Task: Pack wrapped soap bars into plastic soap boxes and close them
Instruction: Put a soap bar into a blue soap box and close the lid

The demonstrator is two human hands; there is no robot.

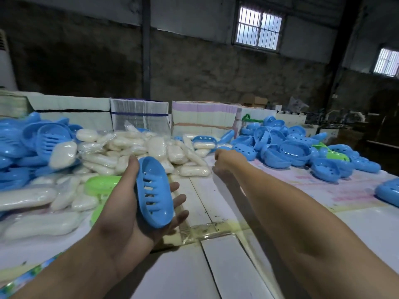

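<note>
Dim room: stained grey wall (194, 67) beyond the hands, barred window (258, 29) above the right hand, dark pillar (145, 46).

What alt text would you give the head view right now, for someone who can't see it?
A person's left hand holds an empty blue slotted soap box half over a white table, while the right hand reaches toward the far side. Wrapped soap bars are heaped left and centre, blue box halves right.

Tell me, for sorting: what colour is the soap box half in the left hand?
Blue soap box half, head view.
</note>
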